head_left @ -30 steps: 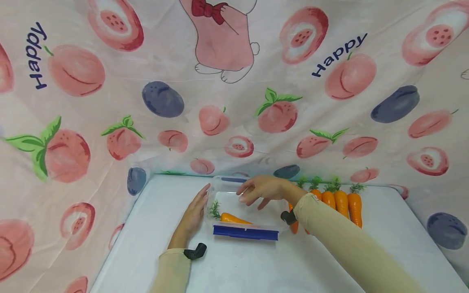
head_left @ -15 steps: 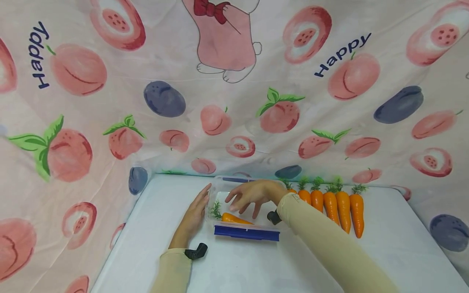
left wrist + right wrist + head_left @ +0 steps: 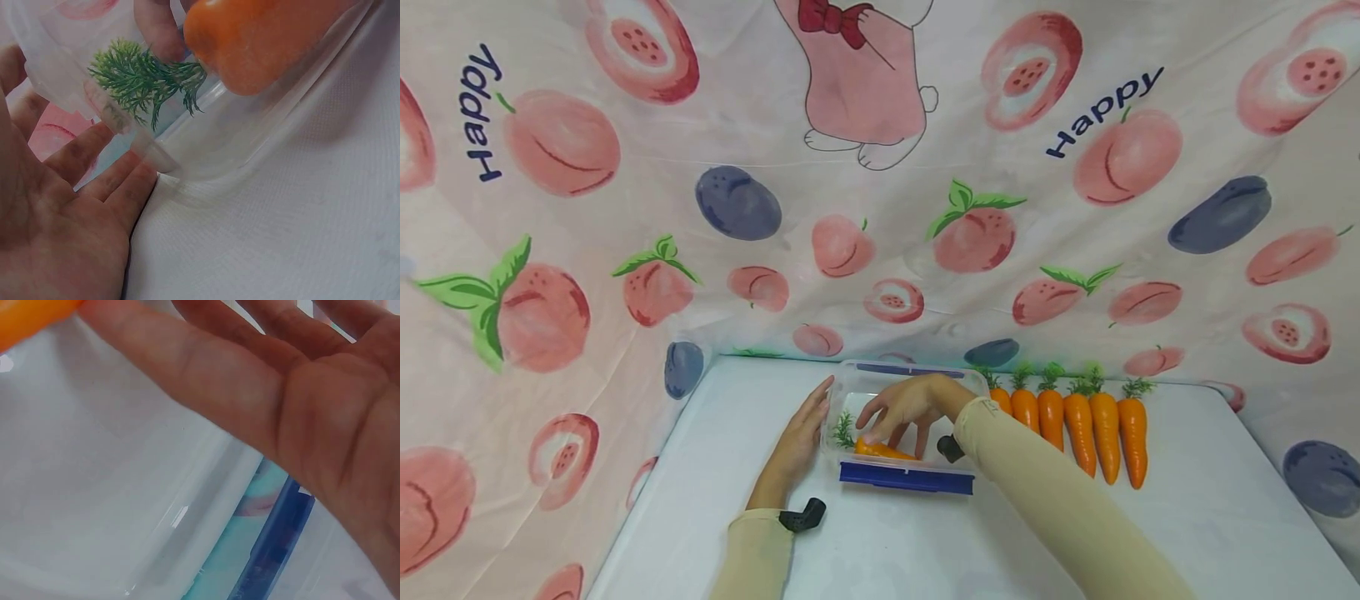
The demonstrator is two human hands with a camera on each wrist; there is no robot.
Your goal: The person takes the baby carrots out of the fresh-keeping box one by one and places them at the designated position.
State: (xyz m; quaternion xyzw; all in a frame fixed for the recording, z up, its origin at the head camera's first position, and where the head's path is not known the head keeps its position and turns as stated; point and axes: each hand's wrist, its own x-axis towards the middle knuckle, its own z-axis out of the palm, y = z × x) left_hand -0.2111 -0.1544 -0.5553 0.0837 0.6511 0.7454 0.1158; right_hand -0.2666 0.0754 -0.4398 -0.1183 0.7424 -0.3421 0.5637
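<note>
An orange toy carrot with green feathery leaves lies along the near side inside a clear plastic box. My right hand reaches down into the box over the carrot, its fingers spread. In the right wrist view the extended thumb touches the orange carrot. Beyond the leaves in the left wrist view, a right fingertip shows beside the carrot's top. Outside the box, my left hand rests with straight fingers against its left wall.
Several more carrots lie in a row on the white table, right of the box. A blue locking flap hangs along the box's near side. Behind stands a fruit-printed cloth.
My right hand has moved left and down inside the box until its thumb touches the carrot. My left hand stays against the box wall. More of the carrot row has come into sight.
</note>
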